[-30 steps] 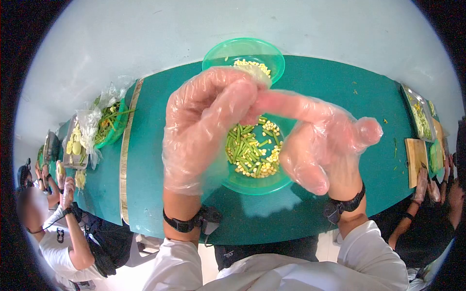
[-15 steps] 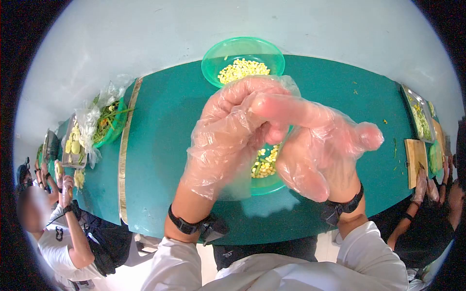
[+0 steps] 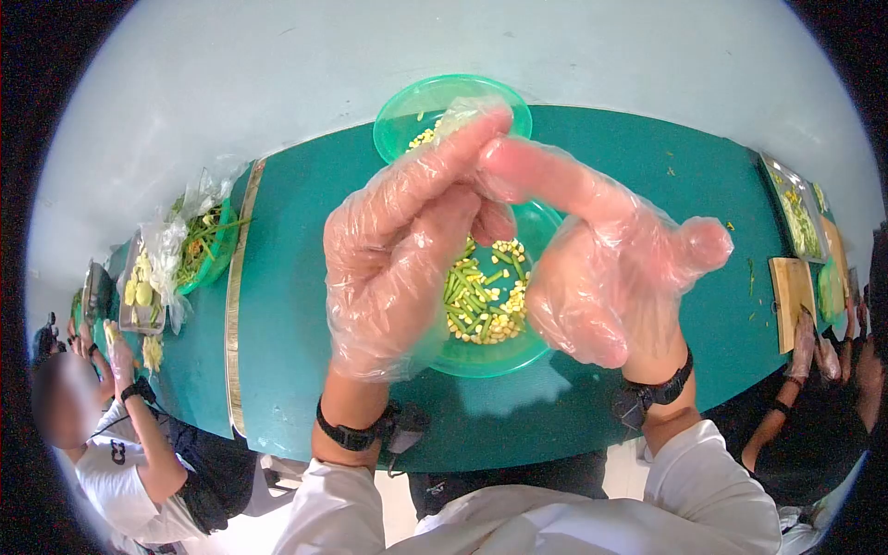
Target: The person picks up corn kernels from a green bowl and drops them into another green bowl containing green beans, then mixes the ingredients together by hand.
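Both of my hands wear clear plastic gloves and are raised over the table. My left hand (image 3: 393,245) has its index finger stretched out and its other fingers partly bent, and I see nothing held in it. Its fingers meet the tip of the right index finger. My right hand (image 3: 620,268) has its fingers apart, the index pointing left, and holds nothing visible. Below and partly hidden by them is a green plastic bowl (image 3: 490,363) with cut green stalks (image 3: 470,294) and yellow corn kernels (image 3: 504,326). Farther back stands another green bowl (image 3: 398,97) with yellow kernels.
At the left are a green basket of greens (image 3: 217,250), a clear tray of pale yellow pieces (image 3: 141,296) and a person (image 3: 139,453). On the right lie a metal tray of cut vegetables (image 3: 795,208) and a wooden cutting board (image 3: 791,296), with another person's gloved hands (image 3: 803,351) nearby.
My left hand has turned and moved left, its index finger straightening from a curled grip around the right fingers. More of the near bowl shows. My right hand has barely moved.
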`<state>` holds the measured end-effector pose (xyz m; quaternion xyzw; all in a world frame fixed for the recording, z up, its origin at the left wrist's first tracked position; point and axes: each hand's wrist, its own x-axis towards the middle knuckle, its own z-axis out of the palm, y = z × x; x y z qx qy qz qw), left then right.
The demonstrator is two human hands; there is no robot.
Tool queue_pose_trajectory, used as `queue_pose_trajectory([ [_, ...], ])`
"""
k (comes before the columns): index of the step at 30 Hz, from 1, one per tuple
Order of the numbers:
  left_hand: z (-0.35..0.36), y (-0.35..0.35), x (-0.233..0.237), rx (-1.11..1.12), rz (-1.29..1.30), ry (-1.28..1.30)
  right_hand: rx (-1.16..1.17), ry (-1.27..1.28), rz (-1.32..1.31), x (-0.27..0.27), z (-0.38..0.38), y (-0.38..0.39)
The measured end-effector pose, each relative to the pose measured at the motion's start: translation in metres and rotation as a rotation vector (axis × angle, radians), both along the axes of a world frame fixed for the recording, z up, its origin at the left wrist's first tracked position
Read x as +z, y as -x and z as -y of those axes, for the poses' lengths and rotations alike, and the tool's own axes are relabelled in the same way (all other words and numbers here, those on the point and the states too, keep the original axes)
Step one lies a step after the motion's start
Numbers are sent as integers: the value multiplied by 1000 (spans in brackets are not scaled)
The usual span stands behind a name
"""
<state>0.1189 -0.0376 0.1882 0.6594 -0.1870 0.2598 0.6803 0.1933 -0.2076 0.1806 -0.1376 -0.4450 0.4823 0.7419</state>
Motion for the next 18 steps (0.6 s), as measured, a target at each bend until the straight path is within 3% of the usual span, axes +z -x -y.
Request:
queue_pose_trajectory([
  [9, 0, 4, 1, -141, -106, 178, -42, 37, 44, 3, 0, 3],
  [15, -6, 4, 2, -415, -214, 344, -145, 146, 125, 12, 1, 10],
  [18, -6, 4, 2, -211, -149, 76, -309, 90, 95, 17, 0, 20],
])
